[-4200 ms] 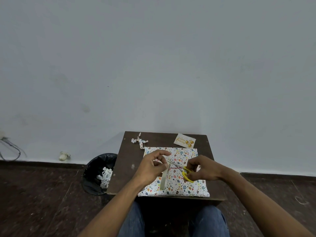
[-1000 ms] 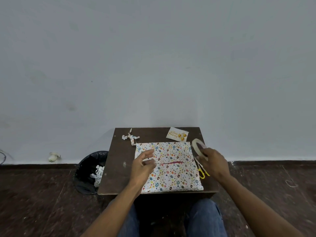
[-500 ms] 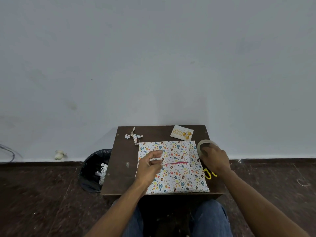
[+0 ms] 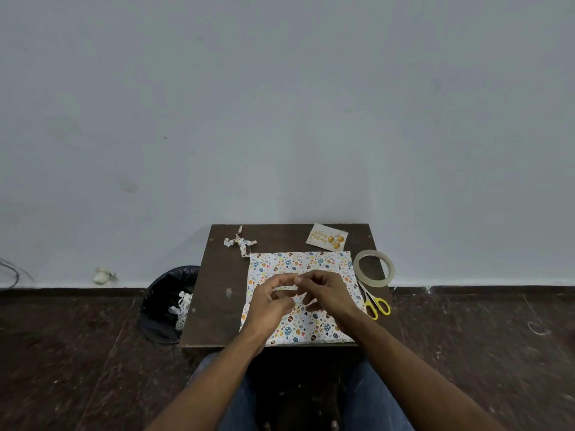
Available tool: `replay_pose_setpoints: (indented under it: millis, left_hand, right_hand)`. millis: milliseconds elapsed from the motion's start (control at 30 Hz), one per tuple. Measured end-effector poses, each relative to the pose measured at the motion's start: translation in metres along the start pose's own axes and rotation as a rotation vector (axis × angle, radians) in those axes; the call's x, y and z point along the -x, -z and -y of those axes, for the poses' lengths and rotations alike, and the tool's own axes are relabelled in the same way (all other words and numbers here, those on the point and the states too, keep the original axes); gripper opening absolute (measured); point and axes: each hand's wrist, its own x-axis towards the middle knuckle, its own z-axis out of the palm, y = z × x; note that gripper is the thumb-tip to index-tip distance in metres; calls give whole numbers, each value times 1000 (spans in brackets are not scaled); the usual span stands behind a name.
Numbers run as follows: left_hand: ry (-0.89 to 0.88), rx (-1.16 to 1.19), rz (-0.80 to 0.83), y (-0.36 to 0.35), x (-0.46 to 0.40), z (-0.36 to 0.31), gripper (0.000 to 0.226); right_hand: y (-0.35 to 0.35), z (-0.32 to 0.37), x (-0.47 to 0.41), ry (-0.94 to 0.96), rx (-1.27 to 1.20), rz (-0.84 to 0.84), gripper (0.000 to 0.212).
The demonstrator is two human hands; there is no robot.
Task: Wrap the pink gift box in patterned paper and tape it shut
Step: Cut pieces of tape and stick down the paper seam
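Fingers (image 4: 287, 279) of the left hand (image 4: 269, 303) and right hand (image 4: 326, 292) are curling and meeting tip to tip above the wrapped box (image 4: 311, 262), seemingly pinching something too small to tell. The box is lying on the counter (image 4: 217, 293), with tape (image 4: 374, 268) and scissors (image 4: 375, 304) resting just right, a card (image 4: 326, 237) sitting behind.

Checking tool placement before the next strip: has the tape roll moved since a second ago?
Yes. The tape roll left the right hand and now lies at the table's right edge, beyond the scissors.
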Motion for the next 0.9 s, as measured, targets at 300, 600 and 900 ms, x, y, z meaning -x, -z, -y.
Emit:
replay_pose_setpoints:
  millis: [300,600,900]
  left_hand:
    - [5,-5,11,2,3,4,48]
    - [-125,-189,-3,3,-7,19,55]
    - [-360,-883,17,33,-32,38,53]
  right_hand:
    - [2,-3,5,25,1,36,15]
    - [5,-10,8,-4,-98,44,13]
    - [32,-31,11,45,36,-163,19]
